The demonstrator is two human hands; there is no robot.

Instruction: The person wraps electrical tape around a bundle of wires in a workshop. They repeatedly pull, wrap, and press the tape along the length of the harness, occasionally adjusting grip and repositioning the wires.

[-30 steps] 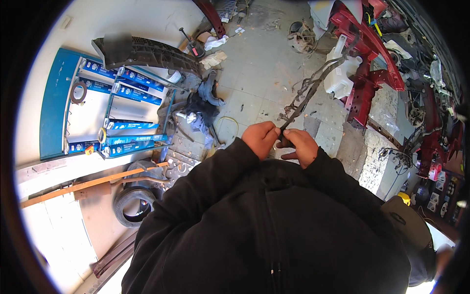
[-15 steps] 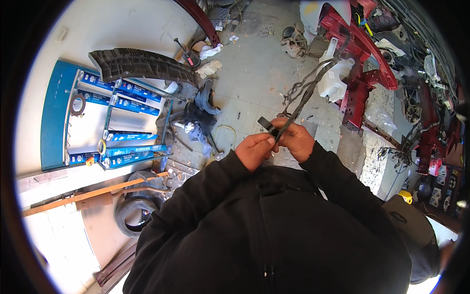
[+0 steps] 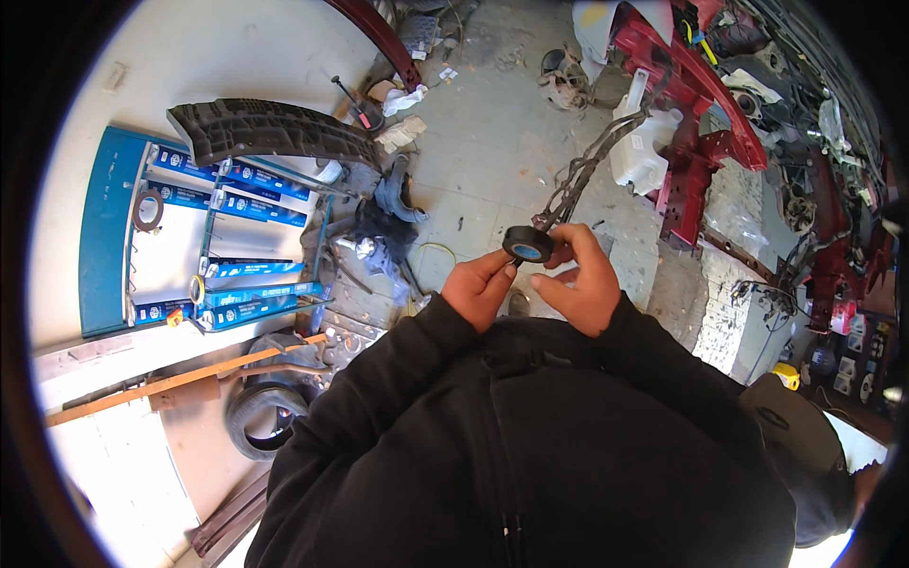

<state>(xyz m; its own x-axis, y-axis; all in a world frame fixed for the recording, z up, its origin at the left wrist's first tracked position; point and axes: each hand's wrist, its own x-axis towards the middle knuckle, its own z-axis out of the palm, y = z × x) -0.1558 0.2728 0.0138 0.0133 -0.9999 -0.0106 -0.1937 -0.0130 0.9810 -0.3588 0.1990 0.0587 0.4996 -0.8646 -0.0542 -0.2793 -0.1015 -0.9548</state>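
Note:
A wiring harness (image 3: 574, 182), dark and wrapped in strands, runs down from the red car body part to my hands. My left hand (image 3: 476, 289) is closed, with thumb and finger pinched on the harness end. Just above that pinch sits a roll of black electrical tape (image 3: 519, 242), its blue core facing me. My right hand (image 3: 589, 284) is beside the roll, thumb and fingers spread apart. Its upper fingers reach the roll's right side, and whether they touch it is hard to see. The roll covers part of the harness end.
A white plastic reservoir (image 3: 639, 151) hangs by the red car body part (image 3: 684, 194) at right. On the left stand a blue rack (image 3: 112, 227) with boxes, a black plastic panel (image 3: 275, 131) and a tire (image 3: 237, 421). Another person's cap (image 3: 791, 426) shows at lower right.
The tape roll has turned from edge-on to show its blue core and sits slightly lower. My right hand has opened its fingers and moved a little right; my left hand keeps its pinch.

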